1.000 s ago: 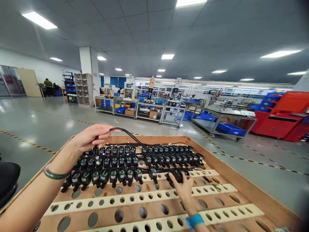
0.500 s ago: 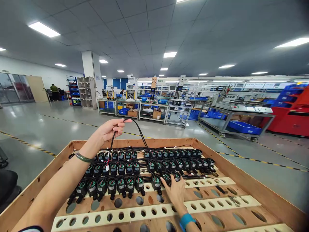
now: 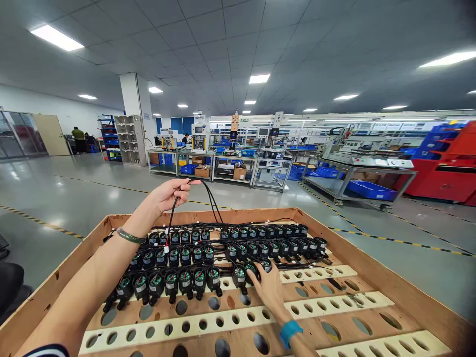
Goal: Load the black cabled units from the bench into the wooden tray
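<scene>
"What's standing at the far right of the frame?"

"Red tool cabinets [image 3: 442, 163] are towering there, and a steel cart [image 3: 323, 179] is carrying a blue bin [image 3: 370, 191] just beside them."

"And toward the left edge?"

"A person in a green shirt [image 3: 78, 139] is standing beside a pale door [image 3: 48, 134]."

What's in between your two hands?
In the head view, between the left hand and the right hand lie rows of small black parts with green tops, joined by black wires, in a wooden tray.
</scene>
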{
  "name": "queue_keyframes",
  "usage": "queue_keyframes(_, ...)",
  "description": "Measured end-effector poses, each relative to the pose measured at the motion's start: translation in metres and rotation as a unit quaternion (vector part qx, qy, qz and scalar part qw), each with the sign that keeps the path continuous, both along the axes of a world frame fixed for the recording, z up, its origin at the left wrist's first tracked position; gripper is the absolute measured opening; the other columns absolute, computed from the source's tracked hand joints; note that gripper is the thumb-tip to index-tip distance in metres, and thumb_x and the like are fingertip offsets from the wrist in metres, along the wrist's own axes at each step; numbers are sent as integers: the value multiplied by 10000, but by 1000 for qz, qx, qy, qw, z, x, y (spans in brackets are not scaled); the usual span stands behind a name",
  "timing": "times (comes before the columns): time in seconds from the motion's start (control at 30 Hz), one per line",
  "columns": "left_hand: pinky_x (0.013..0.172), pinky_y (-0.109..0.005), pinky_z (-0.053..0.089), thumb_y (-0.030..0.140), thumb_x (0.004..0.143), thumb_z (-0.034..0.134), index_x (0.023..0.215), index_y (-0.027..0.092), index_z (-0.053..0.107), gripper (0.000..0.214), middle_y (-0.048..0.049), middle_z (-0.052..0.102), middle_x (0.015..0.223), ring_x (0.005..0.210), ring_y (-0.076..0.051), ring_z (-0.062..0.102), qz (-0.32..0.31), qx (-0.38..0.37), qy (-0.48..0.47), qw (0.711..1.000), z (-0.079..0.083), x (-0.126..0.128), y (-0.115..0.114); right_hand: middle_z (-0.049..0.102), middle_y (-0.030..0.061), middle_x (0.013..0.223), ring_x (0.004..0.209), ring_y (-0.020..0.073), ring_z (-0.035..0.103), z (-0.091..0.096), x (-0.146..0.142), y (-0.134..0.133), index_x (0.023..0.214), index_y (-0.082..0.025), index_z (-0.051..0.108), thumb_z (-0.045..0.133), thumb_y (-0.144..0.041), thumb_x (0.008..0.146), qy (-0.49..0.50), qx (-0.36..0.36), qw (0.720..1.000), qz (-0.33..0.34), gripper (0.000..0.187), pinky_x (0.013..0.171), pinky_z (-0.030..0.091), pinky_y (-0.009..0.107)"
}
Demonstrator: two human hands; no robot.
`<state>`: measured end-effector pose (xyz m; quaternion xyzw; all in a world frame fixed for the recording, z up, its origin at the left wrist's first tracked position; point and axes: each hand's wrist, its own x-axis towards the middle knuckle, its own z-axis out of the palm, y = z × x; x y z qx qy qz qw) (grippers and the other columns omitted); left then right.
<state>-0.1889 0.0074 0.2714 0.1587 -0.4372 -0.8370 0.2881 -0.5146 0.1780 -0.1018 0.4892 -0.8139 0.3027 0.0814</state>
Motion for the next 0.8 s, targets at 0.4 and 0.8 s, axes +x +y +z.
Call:
queue_keyframes(0.4,419,-151,385,107,1013,462,1275,-31,603,328,27,514,589,386,-27,361,-49,-11,-14,999,3,0,-2,467,141,1262,1249,297,512,-12,-44,14,1365,-254,626,255,-377,987,-38,-20,997,57,544,1055,464,458)
queue_keyframes(0.8,421,-142,391,93,1029,396,1288,-5,613,351,34,500,571,377,-18,304,-36,-52,-37,997,21,-20,17,478,171,1330,1335,320,443,34,-30,17,1088,-157,698,429,-160,844,47,25,997,56,362,1098,409,456)
